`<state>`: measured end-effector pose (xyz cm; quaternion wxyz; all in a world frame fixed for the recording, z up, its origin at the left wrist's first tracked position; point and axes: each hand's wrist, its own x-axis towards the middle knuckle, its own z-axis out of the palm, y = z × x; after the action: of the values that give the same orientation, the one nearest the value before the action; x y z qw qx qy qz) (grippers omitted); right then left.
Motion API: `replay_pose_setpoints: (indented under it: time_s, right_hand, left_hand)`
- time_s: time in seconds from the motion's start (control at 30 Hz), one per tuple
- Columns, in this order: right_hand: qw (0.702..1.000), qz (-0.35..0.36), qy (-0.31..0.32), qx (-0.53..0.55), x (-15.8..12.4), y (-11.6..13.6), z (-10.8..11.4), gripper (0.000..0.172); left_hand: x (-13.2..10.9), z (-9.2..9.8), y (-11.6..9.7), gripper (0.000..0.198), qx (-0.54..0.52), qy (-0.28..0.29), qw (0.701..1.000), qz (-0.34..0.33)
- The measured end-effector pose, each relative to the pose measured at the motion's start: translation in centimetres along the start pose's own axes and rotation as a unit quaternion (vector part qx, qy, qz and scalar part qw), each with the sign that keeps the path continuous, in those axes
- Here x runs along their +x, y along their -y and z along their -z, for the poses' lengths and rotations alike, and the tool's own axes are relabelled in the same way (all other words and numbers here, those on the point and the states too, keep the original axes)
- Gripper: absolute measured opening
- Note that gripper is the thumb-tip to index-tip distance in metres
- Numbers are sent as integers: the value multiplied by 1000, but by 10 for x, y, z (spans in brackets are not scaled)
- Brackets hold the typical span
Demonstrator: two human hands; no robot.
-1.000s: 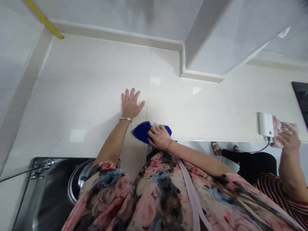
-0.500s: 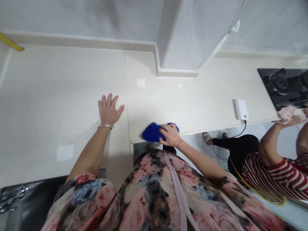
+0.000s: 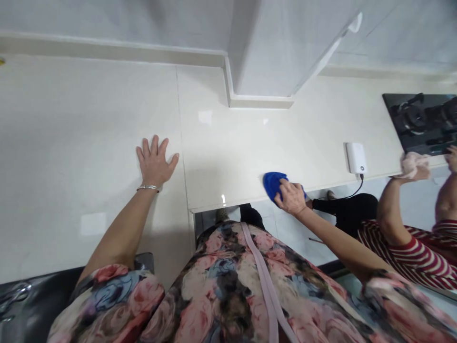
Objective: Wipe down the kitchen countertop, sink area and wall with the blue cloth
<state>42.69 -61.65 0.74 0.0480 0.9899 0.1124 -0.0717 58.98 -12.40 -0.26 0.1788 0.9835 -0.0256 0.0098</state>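
My right hand grips a blue cloth and presses it on the front edge of the cream countertop. Part of the cloth spreads out to the left of my fingers, and a bit shows on the right side. Left of the counter's seam, my left hand rests flat on the surface with its fingers spread and holds nothing. A silver bangle circles that wrist.
A white box with a black cable lies on the counter to the right, before a black gas hob. There a co-worker in a striped top holds a pink cloth. A wall pillar juts out behind. A dark sink is lower left.
My right hand has slid the blue cloth to the right along the counter's front edge. My left hand stays flat on the counter. The co-worker's pink cloth has shifted slightly left.
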Motion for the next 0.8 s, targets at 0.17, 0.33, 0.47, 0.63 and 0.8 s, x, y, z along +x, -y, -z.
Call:
replay_pose_setpoints:
  time_s: [0.17,0.33,0.47,0.63,0.8]
  right_hand:
    - [985,161,8,55,43,104,16,33]
    - [962,260,0,89,71,186,28,35]
    - [938,332,-6,96,91,242,38,37]
    - [925,363,-36,103,99,262,41,38]
    - [957,257,-71,117,73,178,17,41]
  left_hand:
    - [-1,1,-1,76,-6,7,1000,17]
    - [2,-2,1,78,-22,10,999,23]
    - [3,-2,3,78,-18,2,1000,26]
    - [1,5,1,77,-5,-15,1000,12]
    - [5,6,2,81,30,-15,999,-3]
